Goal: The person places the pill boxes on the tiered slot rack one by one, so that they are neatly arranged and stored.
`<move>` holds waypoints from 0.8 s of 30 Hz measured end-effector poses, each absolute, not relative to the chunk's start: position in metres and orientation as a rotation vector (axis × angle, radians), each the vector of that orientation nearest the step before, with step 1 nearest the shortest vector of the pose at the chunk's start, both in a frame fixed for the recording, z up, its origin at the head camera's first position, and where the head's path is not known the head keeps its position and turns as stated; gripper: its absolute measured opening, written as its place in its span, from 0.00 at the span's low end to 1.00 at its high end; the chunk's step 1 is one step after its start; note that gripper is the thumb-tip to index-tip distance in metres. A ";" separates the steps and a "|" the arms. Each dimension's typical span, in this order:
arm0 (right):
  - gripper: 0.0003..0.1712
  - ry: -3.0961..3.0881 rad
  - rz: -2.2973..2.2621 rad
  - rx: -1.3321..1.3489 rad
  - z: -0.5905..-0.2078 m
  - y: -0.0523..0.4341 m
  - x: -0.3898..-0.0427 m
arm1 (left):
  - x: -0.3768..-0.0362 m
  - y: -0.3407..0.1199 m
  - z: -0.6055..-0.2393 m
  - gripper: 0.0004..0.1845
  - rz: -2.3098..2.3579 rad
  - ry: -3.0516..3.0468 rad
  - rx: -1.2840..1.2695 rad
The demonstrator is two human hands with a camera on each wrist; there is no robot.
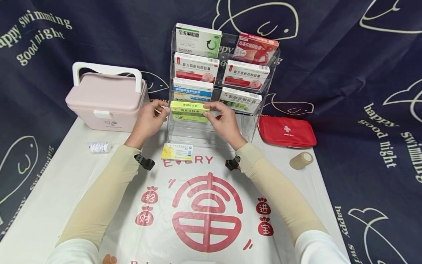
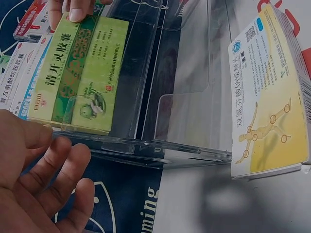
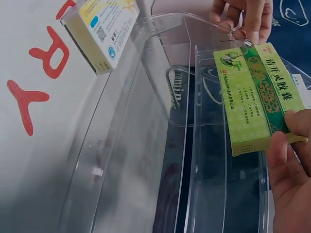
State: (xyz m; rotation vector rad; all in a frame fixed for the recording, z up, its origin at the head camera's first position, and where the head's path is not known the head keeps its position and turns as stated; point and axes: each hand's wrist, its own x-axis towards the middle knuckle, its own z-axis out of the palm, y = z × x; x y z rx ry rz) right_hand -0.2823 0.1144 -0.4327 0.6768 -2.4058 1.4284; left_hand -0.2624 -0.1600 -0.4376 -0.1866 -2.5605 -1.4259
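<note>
A green medicine box point(image 1: 189, 111) sits at the lower left tier of a clear acrylic rack point(image 1: 250, 124). My left hand point(image 1: 161, 112) holds the box's left end with its fingertips, and my right hand point(image 1: 212, 112) pinches the right end. In the right wrist view my thumb and fingers point(image 3: 291, 145) grip the green box point(image 3: 257, 97), with the left hand's fingertips point(image 3: 250, 29) on its far end. The left wrist view shows the same box point(image 2: 77, 73) lying in the clear tier, my left hand's fingers point(image 2: 53, 179) just below it.
Several medicine boxes point(image 1: 197, 40) fill the rack's upper tiers. A yellow and white box point(image 1: 177, 151) lies in front of the rack. A pink case point(image 1: 105, 99) and a small vial point(image 1: 99, 147) are at the left. A red first-aid pouch point(image 1: 287, 131) and a bandage roll point(image 1: 301, 160) are at the right.
</note>
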 end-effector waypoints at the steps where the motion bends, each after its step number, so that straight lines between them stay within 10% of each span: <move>1: 0.12 -2.405 1.425 0.677 -0.433 0.114 -0.283 | -0.262 -0.160 -0.437 0.11 -1.424 -2.561 -0.186; 24: 0.12 -2.433 1.276 0.725 -0.441 0.112 -0.281 | -0.262 -0.161 -0.437 0.11 -1.438 -2.575 -0.182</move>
